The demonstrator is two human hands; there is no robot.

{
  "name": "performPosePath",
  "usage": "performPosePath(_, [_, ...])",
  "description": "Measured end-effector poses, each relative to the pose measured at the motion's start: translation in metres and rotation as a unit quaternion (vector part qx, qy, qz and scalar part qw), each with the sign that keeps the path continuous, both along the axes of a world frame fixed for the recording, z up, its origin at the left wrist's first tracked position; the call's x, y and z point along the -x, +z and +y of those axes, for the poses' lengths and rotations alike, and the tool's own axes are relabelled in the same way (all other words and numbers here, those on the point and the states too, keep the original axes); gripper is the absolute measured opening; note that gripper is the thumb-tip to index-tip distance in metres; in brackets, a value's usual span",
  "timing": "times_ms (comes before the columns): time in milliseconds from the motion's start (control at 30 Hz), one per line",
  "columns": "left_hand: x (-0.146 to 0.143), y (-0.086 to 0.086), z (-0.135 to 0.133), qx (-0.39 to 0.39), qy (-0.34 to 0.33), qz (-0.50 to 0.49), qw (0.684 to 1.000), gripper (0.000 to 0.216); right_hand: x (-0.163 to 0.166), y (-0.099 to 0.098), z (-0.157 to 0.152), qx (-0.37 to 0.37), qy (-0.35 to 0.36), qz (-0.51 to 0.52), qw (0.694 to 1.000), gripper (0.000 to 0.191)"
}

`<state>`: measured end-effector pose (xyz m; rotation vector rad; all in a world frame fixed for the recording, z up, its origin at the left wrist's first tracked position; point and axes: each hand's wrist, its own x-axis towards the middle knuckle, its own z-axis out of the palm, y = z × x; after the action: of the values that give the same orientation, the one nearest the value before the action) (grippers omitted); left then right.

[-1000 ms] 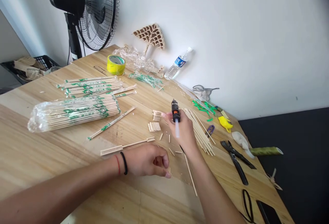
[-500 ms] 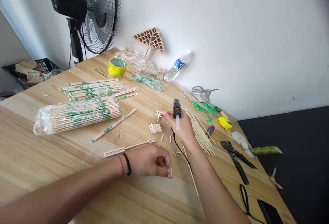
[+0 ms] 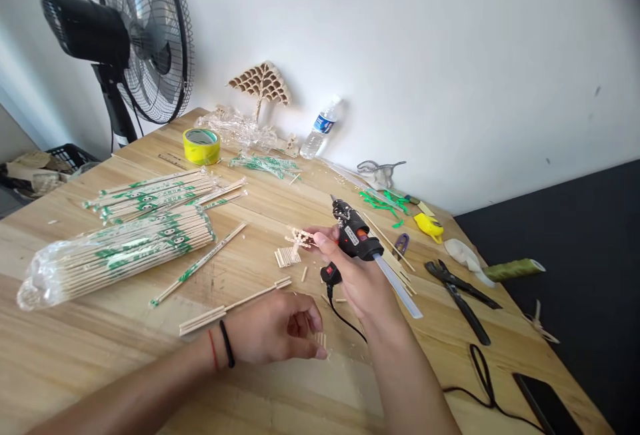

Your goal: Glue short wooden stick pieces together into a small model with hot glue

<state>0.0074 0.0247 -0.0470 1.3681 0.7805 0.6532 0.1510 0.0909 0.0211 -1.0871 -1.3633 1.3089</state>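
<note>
Wooden table (image 3: 280, 402), glue gun (image 3: 354, 234) in right hand (image 3: 359, 283)

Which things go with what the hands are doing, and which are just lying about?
Seem part of it: glue gun and little wooden piece, in the right hand; short sticks by the left hand.

Probably just lying about: yellow tape, water bottle, phone.

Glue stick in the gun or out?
Partly in: the glue stick juts from the rear of the glue gun in the right hand. How far in it goes is hidden.
</note>
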Motion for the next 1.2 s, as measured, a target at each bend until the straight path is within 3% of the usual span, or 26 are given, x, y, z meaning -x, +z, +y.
performPosePath(300, [0.001,0.003,0.001,0.044,0.001,-0.013,0.999,0.033,-0.008,0.005,-0.003,0.011,0.014,0.003,1.000,0.035])
performPosePath(1200, [0.002,0.004,0.001,0.077,0.005,-0.052,0.996,0.042,-0.014,0.017,-0.006,-0.012,0.018,0.021,1.000,0.033])
